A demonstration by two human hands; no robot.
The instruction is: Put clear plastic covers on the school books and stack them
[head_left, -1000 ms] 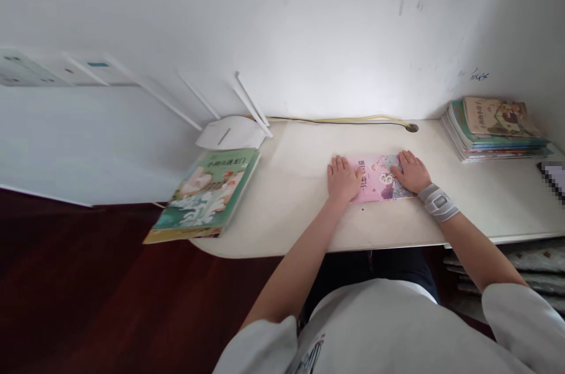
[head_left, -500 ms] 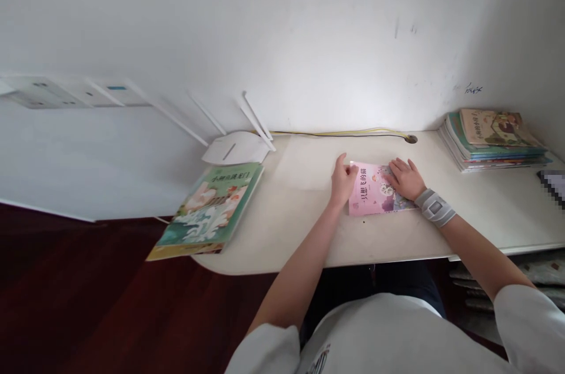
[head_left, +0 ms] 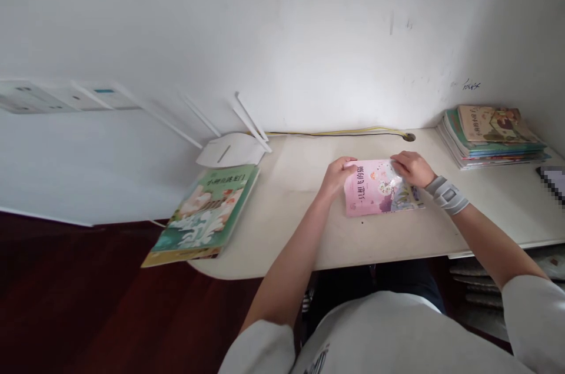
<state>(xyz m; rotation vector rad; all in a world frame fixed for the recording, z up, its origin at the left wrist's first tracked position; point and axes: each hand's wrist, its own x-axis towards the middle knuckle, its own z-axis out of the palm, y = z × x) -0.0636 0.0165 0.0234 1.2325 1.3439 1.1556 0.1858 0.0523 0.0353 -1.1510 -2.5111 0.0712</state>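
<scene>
A pink picture book (head_left: 366,191) with a cat on its cover lies on the white desk (head_left: 282,232) before me, title side up. My left hand (head_left: 339,174) is closed on its upper left corner, thumb on the cover. At the top right edge, my right hand (head_left: 414,168) pinches the book with bent fingers. A grey wrist brace (head_left: 448,194) wraps my right wrist. Both hands' fingertips are partly hidden behind the book's edge.
To the left, green picture books (head_left: 207,209) overhang the desk's end beside a white router (head_left: 232,150) with antennas. A stack of books (head_left: 494,132) stands at the back right. Cables (head_left: 335,132) run along the wall to a hole (head_left: 409,137). A dark-edged object (head_left: 551,182) lies far right.
My right hand has gone from lying spread on the cover to gripping the top right edge. My left hand has closed on the upper left corner. The view has shifted slightly.
</scene>
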